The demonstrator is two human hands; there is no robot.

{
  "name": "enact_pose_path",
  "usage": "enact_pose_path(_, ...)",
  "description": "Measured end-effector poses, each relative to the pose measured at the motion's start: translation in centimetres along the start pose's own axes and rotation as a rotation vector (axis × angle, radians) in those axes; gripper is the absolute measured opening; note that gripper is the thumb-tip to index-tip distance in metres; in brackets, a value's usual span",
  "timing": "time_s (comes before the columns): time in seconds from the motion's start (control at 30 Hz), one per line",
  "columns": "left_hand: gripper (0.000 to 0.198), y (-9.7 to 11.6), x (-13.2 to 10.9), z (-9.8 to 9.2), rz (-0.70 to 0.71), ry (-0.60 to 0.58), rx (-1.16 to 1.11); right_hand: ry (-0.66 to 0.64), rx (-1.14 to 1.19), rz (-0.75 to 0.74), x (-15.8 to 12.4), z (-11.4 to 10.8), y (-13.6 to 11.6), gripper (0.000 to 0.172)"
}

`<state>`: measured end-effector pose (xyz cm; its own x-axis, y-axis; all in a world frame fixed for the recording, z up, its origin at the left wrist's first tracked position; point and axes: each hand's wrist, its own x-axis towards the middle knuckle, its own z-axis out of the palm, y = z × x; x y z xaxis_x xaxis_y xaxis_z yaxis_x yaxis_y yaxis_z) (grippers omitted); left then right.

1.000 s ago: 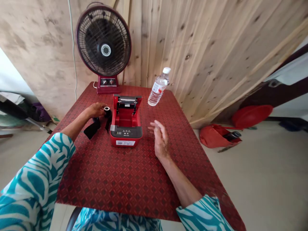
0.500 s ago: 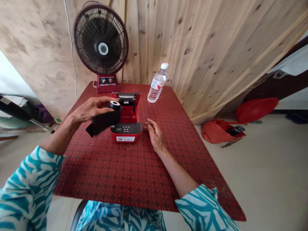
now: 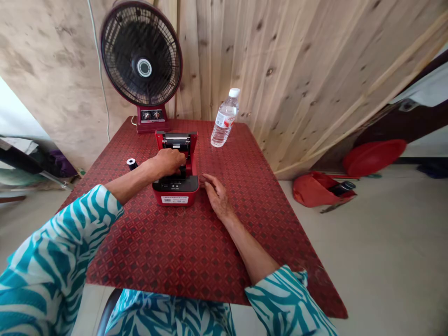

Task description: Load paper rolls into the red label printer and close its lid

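Observation:
A small red printer (image 3: pixel 175 190) with a black button panel stands on the red patterned table (image 3: pixel 182 247), its lid tipped open toward the back. My left hand (image 3: pixel 170 162) reaches into the open bay with fingers curled down; what they grip is hidden. A little black roll with a white core (image 3: pixel 132 163) stands on the table left of the printer, beside my left forearm. My right hand (image 3: pixel 214 193) lies flat on the table, fingers stretched out, fingertips at the printer's right side.
A dark red table fan (image 3: pixel 142 63) stands at the table's back edge against the wooden wall. A clear water bottle (image 3: pixel 224 119) stands right of the fan. On the floor to the right lie a red dustpan (image 3: pixel 317 191) and a red basin (image 3: pixel 374 156).
My left hand lifted the black roll with its dangling strip from left of the printer, then dropped into the printer's open bay. My right hand lowered flat beside the printer.

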<state>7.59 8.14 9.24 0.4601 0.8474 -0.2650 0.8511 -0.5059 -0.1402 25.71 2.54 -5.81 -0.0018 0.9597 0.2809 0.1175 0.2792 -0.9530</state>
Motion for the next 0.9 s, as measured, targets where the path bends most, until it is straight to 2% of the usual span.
enact_pose_path(0.17,0.026,-1.0,1.8,0.9,0.064,-0.029,-0.062,-0.021,-0.053,-0.033,0.1,-0.1,0.0,0.027)
enact_pose_path(0.27,0.023,-1.8,0.8,0.9,0.129,0.005,-0.184,-0.029,-0.068,-0.039,0.2,-0.1,-0.1,0.027)
enact_pose_path(0.33,0.025,-2.1,-1.2,0.9,0.148,0.115,-0.326,-0.023,-0.076,-0.038,0.2,-0.1,0.0,0.027)
enact_pose_path(0.43,0.032,-2.0,-4.9,1.5,0.114,0.374,-0.533,-0.006,-0.078,-0.041,0.3,0.1,0.0,0.028)
enact_pose_path(0.53,0.034,-1.5,-7.4,2.7,0.161,0.483,-0.562,0.009,-0.107,-0.056,0.4,0.3,0.0,0.027)
enact_pose_path(0.63,0.027,-1.0,-7.6,4.1,0.241,0.575,-0.522,0.01,-0.126,-0.059,0.3,0.3,-0.1,0.027)
enact_pose_path(0.77,0.022,-0.6,-7.1,4.9,0.246,0.714,-0.464,0.006,-0.126,-0.052,0.2,0.2,-0.2,0.028)
enact_pose_path(0.9,0.018,0.0,-7.9,5.5,0.245,0.831,-0.373,-0.007,-0.123,-0.052,0.3,0.2,-0.2,0.028)
